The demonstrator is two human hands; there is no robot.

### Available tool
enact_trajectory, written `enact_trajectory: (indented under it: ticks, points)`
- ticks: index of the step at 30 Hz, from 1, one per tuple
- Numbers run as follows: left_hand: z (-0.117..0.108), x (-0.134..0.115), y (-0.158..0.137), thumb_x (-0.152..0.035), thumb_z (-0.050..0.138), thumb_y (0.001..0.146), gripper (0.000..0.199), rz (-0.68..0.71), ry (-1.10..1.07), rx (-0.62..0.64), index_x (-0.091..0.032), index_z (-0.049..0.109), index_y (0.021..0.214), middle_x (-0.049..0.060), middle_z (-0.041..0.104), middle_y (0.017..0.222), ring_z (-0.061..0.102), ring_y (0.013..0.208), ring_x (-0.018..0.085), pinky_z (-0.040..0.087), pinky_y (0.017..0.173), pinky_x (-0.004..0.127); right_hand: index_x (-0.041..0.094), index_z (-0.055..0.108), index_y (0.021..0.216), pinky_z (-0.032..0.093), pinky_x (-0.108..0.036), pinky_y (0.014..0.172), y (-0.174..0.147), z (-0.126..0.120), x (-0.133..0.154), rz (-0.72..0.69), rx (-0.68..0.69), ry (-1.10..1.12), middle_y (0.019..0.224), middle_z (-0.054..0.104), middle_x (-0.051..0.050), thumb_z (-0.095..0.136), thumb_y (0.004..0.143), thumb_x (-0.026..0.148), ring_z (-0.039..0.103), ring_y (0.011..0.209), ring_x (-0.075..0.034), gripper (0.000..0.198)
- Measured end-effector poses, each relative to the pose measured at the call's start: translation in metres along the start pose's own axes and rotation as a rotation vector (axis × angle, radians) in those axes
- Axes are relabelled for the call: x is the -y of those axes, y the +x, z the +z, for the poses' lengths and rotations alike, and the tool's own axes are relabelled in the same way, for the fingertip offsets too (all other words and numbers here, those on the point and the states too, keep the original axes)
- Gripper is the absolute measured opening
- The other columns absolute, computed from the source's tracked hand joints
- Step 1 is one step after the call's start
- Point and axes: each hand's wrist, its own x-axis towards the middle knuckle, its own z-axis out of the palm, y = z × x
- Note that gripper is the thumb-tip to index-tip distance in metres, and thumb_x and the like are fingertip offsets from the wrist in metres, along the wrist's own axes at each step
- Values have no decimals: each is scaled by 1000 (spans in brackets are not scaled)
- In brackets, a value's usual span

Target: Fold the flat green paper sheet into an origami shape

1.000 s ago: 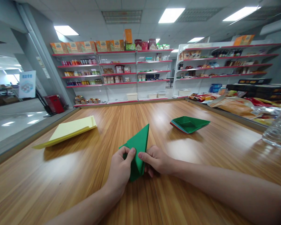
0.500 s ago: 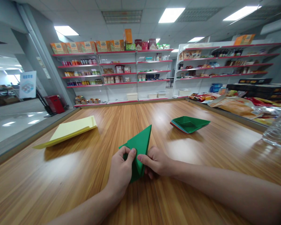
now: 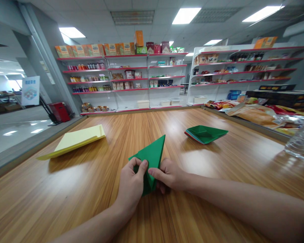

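Observation:
A folded sheet of green paper [image 3: 152, 152] is held up over the near middle of the wooden table, its pointed corner rising to the upper right. My left hand [image 3: 132, 180] is closed on its left side, thumb and index finger pinching a fold. On its right edge my right hand [image 3: 171, 173] is also closed, thumb lying on the front and the other fingers behind, partly hidden. Farther right lies a stack of folded paper [image 3: 205, 133], green on top with red and blue edges below. At the left rests a stack of yellow paper [image 3: 79, 139].
The wooden table [image 3: 91, 199] has a raised rim. A clear plastic bottle [image 3: 301, 141] stands at its right edge. Beyond the right rim are packaged snacks [image 3: 253, 113] and dark boxes [image 3: 281, 98]. Stocked shelves [image 3: 128, 89] line the back.
Almost nothing differs. The top corner of the green paper has shifted very slightly to the right, and both hands keep their hold.

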Motion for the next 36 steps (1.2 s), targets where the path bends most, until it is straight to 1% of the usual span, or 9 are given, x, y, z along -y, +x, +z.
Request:
enact_trajectory:
  ticks: [5,9,11,15,17,19,23,29,36]
  points:
    - [-2,-6,3,-45,65,77,31,89,50,-45,-18,53,67,-3,48,60,47,55,12,38,51,22,14,52,47,35,-15,34,-1,-5,-4,-186,3,-139,41,55,-5,35,93,48,53,37,-9,60]
    - [-13,-14,16,-42,69,74,26,229,119,-126,-18,62,81,5,61,91,60,82,19,46,66,26,14,50,46,36,-14,35,-4,-9,-6,-274,59,-201,40,54,-4,33,95,42,51,36,-8,59]
    - [-19,-20,21,-41,69,75,25,268,135,-57,-18,62,81,6,63,98,60,91,20,47,73,27,14,49,48,36,-13,35,-6,-10,-6,-261,107,-172,40,53,-3,33,95,42,51,35,-8,57]
    - [-24,-31,22,-39,72,73,33,195,213,149,-19,60,96,-3,61,65,57,60,15,42,52,22,13,52,53,35,-14,33,-7,-11,-6,-214,176,-99,42,52,-2,35,94,48,51,36,-8,56]
    - [-23,-35,20,-39,71,74,25,199,247,190,-19,65,88,-3,61,61,55,56,13,39,50,21,13,53,56,34,-15,33,-6,-12,-5,-195,175,-68,46,53,-2,36,93,50,50,38,-8,55]
    - [-22,-37,18,-39,68,77,22,216,245,161,-18,66,74,-1,63,62,55,58,13,40,51,21,13,52,58,32,-17,37,-4,-12,-5,-202,85,-45,51,50,-1,40,92,49,48,43,-8,51]
    - [-20,-35,16,-38,64,80,23,212,172,82,-17,67,74,-1,63,62,54,57,12,41,51,20,14,47,62,29,-20,45,0,-10,-2,-244,-122,51,58,40,2,49,90,44,39,52,-8,40]
    - [-18,-28,13,-38,63,82,23,163,33,119,-16,70,82,2,69,70,61,64,16,47,55,22,15,43,59,23,-22,44,0,-12,-3,-165,-148,107,56,34,4,52,88,46,33,50,-8,43]
    - [-17,-27,9,-38,62,82,24,152,-24,120,-15,70,81,1,67,66,61,62,16,47,54,22,15,46,61,22,-22,45,-1,-13,-1,-139,-170,134,57,34,3,54,86,48,32,51,-8,42]
